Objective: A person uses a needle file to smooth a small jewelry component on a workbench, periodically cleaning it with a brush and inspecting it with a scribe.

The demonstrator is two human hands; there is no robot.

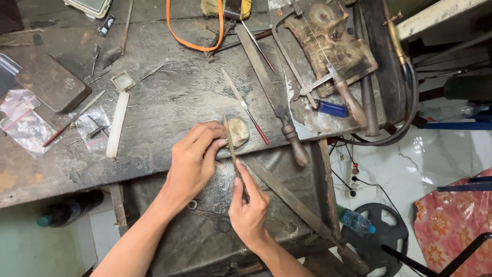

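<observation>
Right hand [249, 208] pinches the slim file [230, 146] by its near end, long axis running away toward the worn bench peg [238, 131], where left hand [193, 161] fingers press closed on a small, hidden workpiece.

Clutter lay all over a worn workbench [169, 102].
A large wooden-handled file [271, 97] ran from far to near at centre, with a red-handled needle file [246, 107] just left of it. A jeweller's saw [318, 82] and a blue lighter [332, 109] sat to the right, an orange strap [177, 36] far off, plastic bags [25, 123] at the left edge, and a water bottle [356, 220] on the floor at near right.
</observation>
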